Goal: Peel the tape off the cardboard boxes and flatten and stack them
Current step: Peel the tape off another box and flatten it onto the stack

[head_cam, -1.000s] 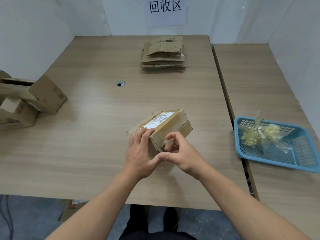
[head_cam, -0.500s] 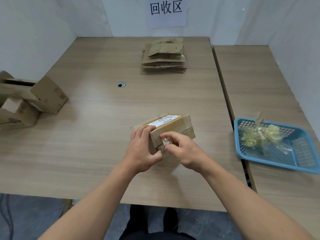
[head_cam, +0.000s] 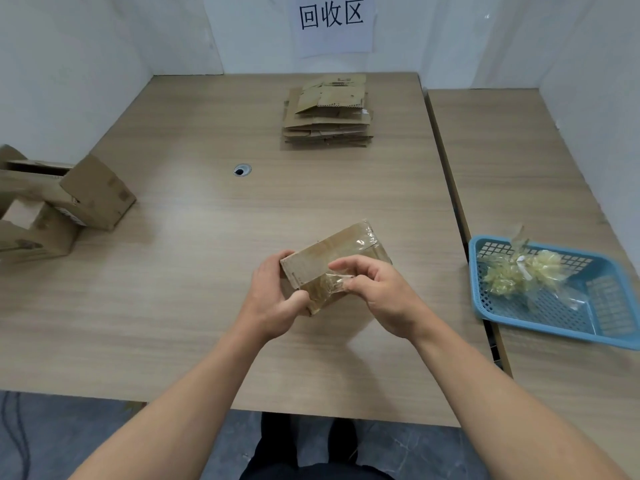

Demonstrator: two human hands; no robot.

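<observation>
A small brown cardboard box (head_cam: 341,249) wrapped in clear tape is held tilted just above the wooden table (head_cam: 194,258), its taped face turned up. My left hand (head_cam: 273,294) grips the box's near left end, thumb on the front. My right hand (head_cam: 375,289) pinches a crumpled strip of clear tape (head_cam: 329,282) lifted from the box's near side. A stack of flattened boxes (head_cam: 327,112) lies at the far side of the table.
Several unflattened boxes (head_cam: 62,202) are piled at the table's left edge. A blue plastic basket (head_cam: 568,296) holding balled-up tape sits on the adjoining table to the right. A cable hole (head_cam: 241,170) is in the tabletop. A paper sign (head_cam: 334,22) hangs on the back wall.
The box has been rolled over: its white label no longer shows and a taped face is up. My right hand has pulled a strip of tape loose from its near side.
</observation>
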